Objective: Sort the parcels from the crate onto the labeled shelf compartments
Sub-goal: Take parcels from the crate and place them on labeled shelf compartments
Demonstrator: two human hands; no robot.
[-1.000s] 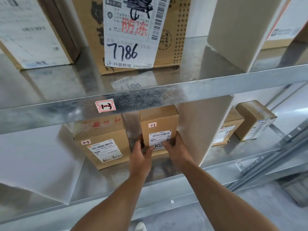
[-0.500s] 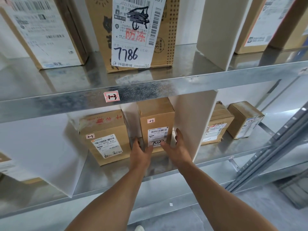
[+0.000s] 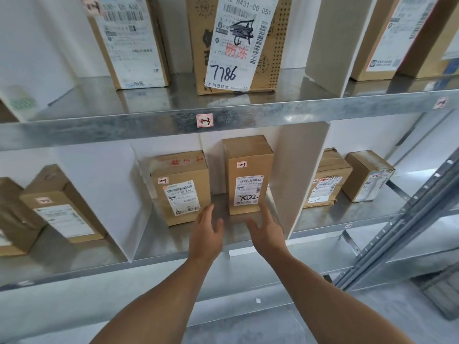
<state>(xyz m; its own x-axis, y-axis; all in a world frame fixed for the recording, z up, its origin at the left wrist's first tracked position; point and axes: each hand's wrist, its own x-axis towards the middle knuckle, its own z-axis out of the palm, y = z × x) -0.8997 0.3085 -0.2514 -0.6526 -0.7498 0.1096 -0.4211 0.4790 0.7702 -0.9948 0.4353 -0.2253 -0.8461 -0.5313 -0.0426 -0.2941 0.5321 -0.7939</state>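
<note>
— The 7022 parcel [image 3: 248, 180]?
— Upright on the shelf [image 3: 161, 247], just beyond both sets of fingertips.
— Left hand [image 3: 206, 234], right hand [image 3: 267, 232]?
— Fingers loosely spread, gripping nothing.

Upper shelf, big carton [image 3: 280, 45]: shipping label [image 3: 238, 45] reads "042 H431-00 051", red "防冻", handwritten "7786", footer "抖音商城". Carton to its left [image 3: 129, 45]: "淘宝", "1件". Shelf edge tag [image 3: 204, 120]: "1-3". Below: tall parcel [image 3: 248, 155] has a "2-3" sticker and handwritten "7022". Wider parcel [image 3: 178, 170]: also "2-3", label "N705 A34". Remaining labels too blurred to read.
</note>
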